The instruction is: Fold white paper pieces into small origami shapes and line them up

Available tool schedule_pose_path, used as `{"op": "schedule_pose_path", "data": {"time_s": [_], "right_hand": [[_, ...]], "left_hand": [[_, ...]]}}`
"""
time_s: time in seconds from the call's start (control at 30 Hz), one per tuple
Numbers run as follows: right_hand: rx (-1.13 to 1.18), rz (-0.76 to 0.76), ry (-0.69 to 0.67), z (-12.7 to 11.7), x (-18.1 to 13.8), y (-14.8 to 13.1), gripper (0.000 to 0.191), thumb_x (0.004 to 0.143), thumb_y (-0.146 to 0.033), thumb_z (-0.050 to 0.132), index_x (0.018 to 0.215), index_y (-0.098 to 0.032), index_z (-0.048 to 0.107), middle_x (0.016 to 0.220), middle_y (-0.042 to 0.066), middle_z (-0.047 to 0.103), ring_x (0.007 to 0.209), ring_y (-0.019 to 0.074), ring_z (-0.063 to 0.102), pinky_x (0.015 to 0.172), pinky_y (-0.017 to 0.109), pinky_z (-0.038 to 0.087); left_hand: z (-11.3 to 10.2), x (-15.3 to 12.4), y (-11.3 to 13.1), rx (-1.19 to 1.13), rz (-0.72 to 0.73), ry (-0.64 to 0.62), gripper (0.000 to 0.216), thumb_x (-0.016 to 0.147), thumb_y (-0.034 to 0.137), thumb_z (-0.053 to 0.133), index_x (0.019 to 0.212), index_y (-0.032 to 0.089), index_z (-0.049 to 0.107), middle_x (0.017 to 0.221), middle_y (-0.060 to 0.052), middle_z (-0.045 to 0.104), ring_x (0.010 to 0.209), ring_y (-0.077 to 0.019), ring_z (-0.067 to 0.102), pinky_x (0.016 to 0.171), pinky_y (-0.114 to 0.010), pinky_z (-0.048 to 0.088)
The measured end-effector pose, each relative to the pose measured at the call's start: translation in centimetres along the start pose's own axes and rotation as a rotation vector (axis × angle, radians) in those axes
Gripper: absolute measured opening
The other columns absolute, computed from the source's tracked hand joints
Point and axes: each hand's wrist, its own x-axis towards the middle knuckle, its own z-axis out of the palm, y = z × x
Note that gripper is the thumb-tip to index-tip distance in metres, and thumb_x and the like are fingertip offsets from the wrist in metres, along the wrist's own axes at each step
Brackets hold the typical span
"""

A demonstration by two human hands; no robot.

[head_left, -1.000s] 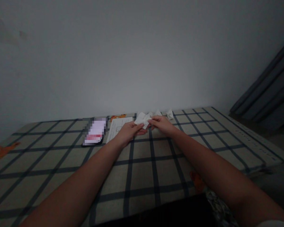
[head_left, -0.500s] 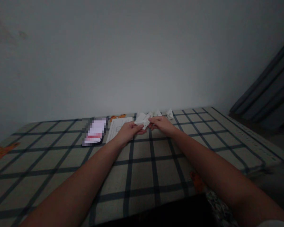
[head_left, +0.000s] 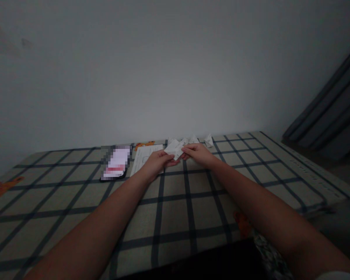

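Note:
Both of my arms reach forward over a checked bedsheet [head_left: 175, 202]. My left hand [head_left: 156, 162] and my right hand [head_left: 198, 153] meet at a small folded white paper piece [head_left: 174, 148], each pinching one side of it just above the sheet. Fingers of both hands are closed on the paper. Behind the hands lie several small folded white paper shapes [head_left: 209, 140] in a row near the wall.
A white printed sheet [head_left: 144, 158] lies flat left of my left hand, and a dark phone with a lit screen [head_left: 116, 162] lies further left. A pale wall rises behind the bed; a dark curtain [head_left: 332, 120] hangs at the right.
The hands and the paper piece have shifted very slightly; the grip is the same.

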Motion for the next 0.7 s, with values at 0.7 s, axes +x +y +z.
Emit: {"op": "schedule_pose_path", "data": {"time_s": [0.7], "right_hand": [[0.237, 0.17, 0.021, 0.4, 0.1, 0.5, 0.05, 0.07, -0.061, 0.06, 0.065, -0.011, 0.064, 0.062, 0.006, 0.065, 0.056, 0.0117, 0.06, 0.061, 0.027, 0.049]], "left_hand": [[0.3, -0.5, 0.6, 0.202, 0.074, 0.068, 0.037, 0.066, 0.038, 0.072, 0.094, 0.013, 0.069, 0.094, -0.01, 0.071, 0.081, -0.0192, 0.065, 0.079, -0.033, 0.049]]}}
